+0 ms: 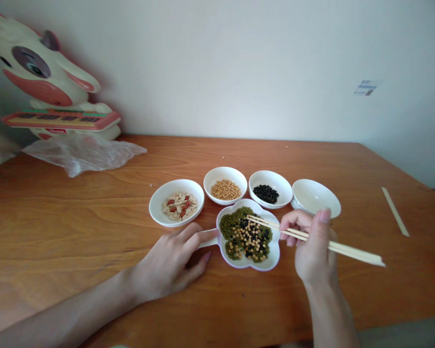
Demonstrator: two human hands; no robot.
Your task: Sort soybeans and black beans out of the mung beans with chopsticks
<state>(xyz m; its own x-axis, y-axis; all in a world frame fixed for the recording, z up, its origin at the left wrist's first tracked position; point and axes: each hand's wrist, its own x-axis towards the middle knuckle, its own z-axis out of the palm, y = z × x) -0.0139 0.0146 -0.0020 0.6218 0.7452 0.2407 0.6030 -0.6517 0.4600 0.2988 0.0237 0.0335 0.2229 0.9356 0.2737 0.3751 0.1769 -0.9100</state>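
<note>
A flower-shaped white dish [274, 256] with a purple rim and a side handle [209, 241] stands on the table. In it lie mixed green, black and yellow beans [248, 237]. My left hand [176, 256] is closed on the dish's handle. In my right hand [313, 241] is a pair of wooden chopsticks [348, 250], their tips over the beans at the dish's upper middle. Behind the dish are a bowl of yellow soybeans [225, 190] and a bowl of black beans [266, 194]. No bean shows clearly between the chopstick tips.
A bowl with pumpkin seeds and red peanuts [180, 205] stands left, a white bowl [316, 193] right, partly behind my right hand. A chopstick wrapper [395, 211] lies far right. A cow-shaped toy keyboard [58, 87] and clear plastic bag [83, 152] are at back left, near the wall.
</note>
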